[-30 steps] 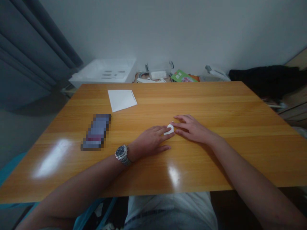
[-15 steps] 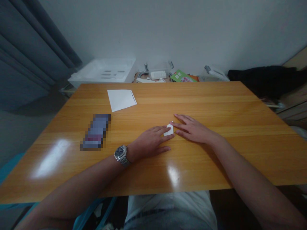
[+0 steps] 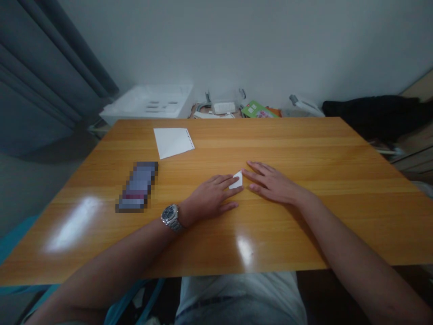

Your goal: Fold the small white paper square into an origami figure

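Observation:
A small piece of white paper [image 3: 239, 181] lies on the wooden table, partly covered by fingers. My left hand [image 3: 214, 195], with a metal watch [image 3: 171, 215] on its wrist, rests palm down with its fingers stretched out, the fingertips lying on the paper. On the right side of the paper, my right hand [image 3: 274, 184] lies with fingers spread. One of its fingertips is at the paper's upper right corner; whether it presses on it I cannot tell.
A larger white sheet with a perforated edge [image 3: 173, 143] lies at the back left of the table [image 3: 304, 149]. A blurred-out phone-like object [image 3: 138, 186] is to the left. Behind the table stand a white plastic tray [image 3: 149, 101] and a green booklet [image 3: 259, 109].
My left fingers and the small paper have shifted slightly left and up. Less of the paper's lower part shows now. My right hand has hardly moved.

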Motion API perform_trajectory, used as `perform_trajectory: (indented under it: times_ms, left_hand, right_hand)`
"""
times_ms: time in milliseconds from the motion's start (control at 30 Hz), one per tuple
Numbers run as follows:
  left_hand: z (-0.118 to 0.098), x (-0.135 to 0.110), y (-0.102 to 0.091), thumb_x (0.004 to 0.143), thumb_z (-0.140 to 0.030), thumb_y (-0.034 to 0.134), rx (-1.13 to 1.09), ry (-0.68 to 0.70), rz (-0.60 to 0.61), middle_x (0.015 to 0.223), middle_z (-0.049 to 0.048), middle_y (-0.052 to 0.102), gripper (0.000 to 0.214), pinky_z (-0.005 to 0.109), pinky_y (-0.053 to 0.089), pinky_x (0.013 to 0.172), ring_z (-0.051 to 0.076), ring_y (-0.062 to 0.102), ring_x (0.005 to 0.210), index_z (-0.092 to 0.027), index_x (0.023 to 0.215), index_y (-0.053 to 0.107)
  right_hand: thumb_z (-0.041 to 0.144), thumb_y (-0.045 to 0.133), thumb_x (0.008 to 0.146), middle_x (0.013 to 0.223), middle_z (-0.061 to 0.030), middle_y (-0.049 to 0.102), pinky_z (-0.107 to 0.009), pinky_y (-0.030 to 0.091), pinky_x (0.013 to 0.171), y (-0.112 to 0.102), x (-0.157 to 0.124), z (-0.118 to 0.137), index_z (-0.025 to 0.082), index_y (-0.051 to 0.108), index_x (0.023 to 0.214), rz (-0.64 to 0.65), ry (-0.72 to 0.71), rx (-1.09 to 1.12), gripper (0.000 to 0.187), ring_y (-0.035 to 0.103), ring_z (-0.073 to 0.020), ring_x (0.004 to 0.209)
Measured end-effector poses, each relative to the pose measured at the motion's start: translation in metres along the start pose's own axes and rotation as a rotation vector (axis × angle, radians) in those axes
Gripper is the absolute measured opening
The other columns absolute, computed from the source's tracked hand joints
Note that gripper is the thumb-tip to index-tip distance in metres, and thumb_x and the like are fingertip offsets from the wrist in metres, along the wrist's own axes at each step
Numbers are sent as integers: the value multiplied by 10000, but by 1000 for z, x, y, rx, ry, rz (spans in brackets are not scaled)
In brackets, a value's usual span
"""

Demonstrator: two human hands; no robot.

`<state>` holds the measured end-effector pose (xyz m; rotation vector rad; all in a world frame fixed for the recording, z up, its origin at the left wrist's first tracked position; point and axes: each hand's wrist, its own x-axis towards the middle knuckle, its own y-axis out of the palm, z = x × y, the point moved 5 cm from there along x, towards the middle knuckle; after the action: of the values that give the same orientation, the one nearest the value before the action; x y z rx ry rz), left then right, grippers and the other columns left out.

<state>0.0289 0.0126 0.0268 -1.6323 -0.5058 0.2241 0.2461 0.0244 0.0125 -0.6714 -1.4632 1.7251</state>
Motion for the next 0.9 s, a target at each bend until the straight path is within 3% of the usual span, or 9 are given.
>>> perform_trajectory:
  times_ms: [267,900]
  left_hand:
    - [-3,0,-3,1055,-520,384,-12,-8,12,1528,130,488,543,460,396,1163,283,497,1377,-228,1505,475]
    - [-3,0,-3,1050,-533,386,22,-3,13,1522,127,504,561,451,347,1193,285,483,1386,-221,1507,480]
  right_hand:
    - [633,504,978,1718,-8,119,-615,258,1222,5,-3,5,450,365,1558,53,-101,-4,624,208,-378,1553]
    - [560,266,1067,1648,-47,365,-505,321,1225,5,10,5,314,448,1548,-56,124,-74,570,356,-285,1509]
